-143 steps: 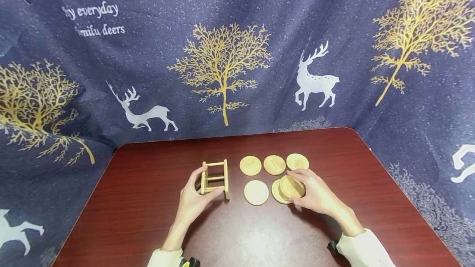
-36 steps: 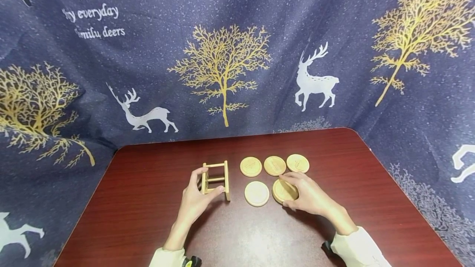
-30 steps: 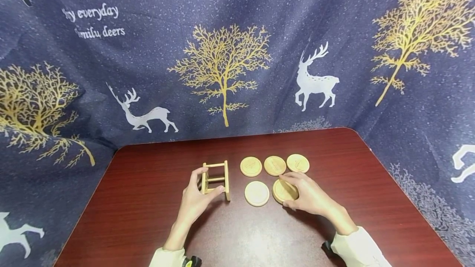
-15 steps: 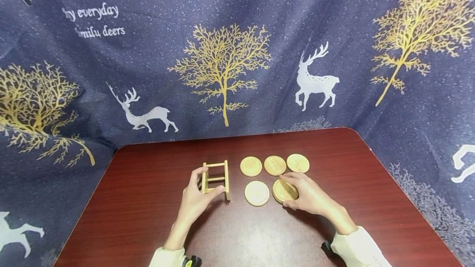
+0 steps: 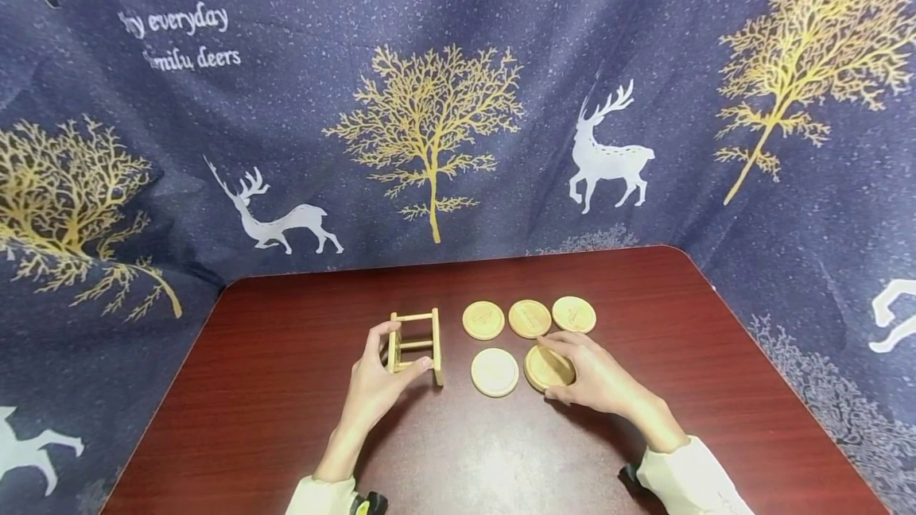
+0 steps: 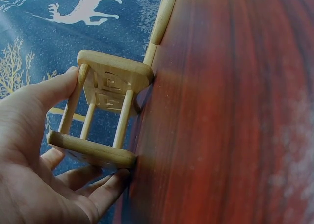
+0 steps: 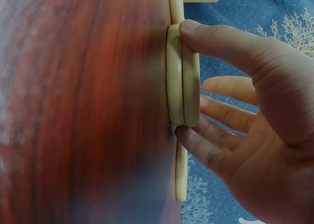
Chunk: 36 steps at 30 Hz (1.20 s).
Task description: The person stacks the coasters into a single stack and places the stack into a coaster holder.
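Note:
My left hand [image 5: 375, 388] holds a small wooden coaster rack [image 5: 436, 336] on the left of the group. The left wrist view shows the rack's two slotted end plates joined by rods, thumb at one rod and fingers under the near plate [image 6: 93, 151]. My right hand [image 5: 601, 372] grips a round wooden coaster [image 5: 549, 365] by its edge, thumb and fingers on opposite sides. In the right wrist view that coaster [image 7: 192, 87] lies flat on a lower coaster [image 7: 174, 77], the two edges nearly lined up. From the head, the lower one is mostly hidden.
Beside the stack lies a pale coaster [image 5: 494, 373]. Behind, three more coasters form a row: a left one [image 5: 483, 320], a middle one [image 5: 529, 319] and a right one [image 5: 574, 315]. The dark red table [image 5: 286, 340] ends at a blue deer-patterned cloth [image 5: 286, 118].
Earlier, the right hand held its coaster off to the right of the lower one; it has shifted left and the coaster now sits over it. Over the last second, nothing visibly moved.

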Motion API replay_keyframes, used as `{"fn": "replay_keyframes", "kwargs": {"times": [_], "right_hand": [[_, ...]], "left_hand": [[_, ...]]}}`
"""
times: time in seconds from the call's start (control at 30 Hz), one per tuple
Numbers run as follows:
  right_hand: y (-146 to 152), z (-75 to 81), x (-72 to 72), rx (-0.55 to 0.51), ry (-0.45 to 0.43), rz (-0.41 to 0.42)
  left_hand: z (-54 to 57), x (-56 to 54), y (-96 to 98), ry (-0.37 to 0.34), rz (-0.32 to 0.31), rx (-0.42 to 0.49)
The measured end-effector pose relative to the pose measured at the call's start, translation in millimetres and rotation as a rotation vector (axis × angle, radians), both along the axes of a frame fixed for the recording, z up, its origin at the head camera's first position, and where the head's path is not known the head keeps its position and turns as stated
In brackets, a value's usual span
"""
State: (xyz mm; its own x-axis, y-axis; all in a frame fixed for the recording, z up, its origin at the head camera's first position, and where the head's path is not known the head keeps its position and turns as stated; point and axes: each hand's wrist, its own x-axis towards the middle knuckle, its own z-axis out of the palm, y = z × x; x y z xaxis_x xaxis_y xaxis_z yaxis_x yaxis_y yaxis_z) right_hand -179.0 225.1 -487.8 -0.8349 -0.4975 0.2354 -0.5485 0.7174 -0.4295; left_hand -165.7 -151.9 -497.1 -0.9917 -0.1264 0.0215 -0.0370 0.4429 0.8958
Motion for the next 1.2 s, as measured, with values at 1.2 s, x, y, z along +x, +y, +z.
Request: {"fn": "replay_keyframes", "kwargs": {"times": [1.2], "right_hand": [[-4.6, 5.4, 3.9, -0.053, 0.039, -0.012]], "left_hand": [[-0.9, -0.2, -1.0, 0.008, -0.014, 0.023]]}}
